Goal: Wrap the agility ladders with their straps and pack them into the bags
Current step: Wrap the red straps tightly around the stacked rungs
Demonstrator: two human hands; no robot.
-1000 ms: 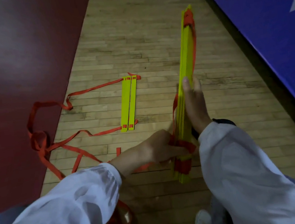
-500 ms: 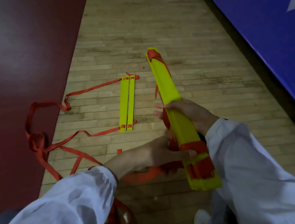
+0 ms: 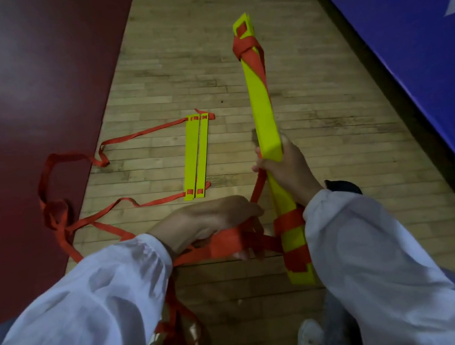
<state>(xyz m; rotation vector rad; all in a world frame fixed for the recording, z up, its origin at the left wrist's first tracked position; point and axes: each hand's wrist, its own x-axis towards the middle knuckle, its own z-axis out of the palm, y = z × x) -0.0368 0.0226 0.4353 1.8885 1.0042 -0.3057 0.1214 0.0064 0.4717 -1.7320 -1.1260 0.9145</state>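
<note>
A stacked bundle of yellow ladder rungs (image 3: 262,117) stands tilted above the wooden floor, orange strap knotted near its top and wound around its lower end. My right hand (image 3: 288,171) grips the bundle at its middle. My left hand (image 3: 215,224) holds the loose orange strap (image 3: 229,246) just left of the bundle's lower end, with the strap wrapped over the fingers. Two more yellow rungs (image 3: 196,158) lie flat on the floor, joined to a long orange strap (image 3: 64,219) trailing to the left.
A dark red mat (image 3: 21,110) covers the floor on the left. A blue mat (image 3: 418,37) with white markings lines the right side. My white shoe (image 3: 310,338) shows at the bottom. More orange strap (image 3: 182,330) hangs below my left sleeve.
The bundle has swung from leaning left to nearly upright, with its flat side facing me. My left hand has pulled the strap out leftward from the bundle's lower end.
</note>
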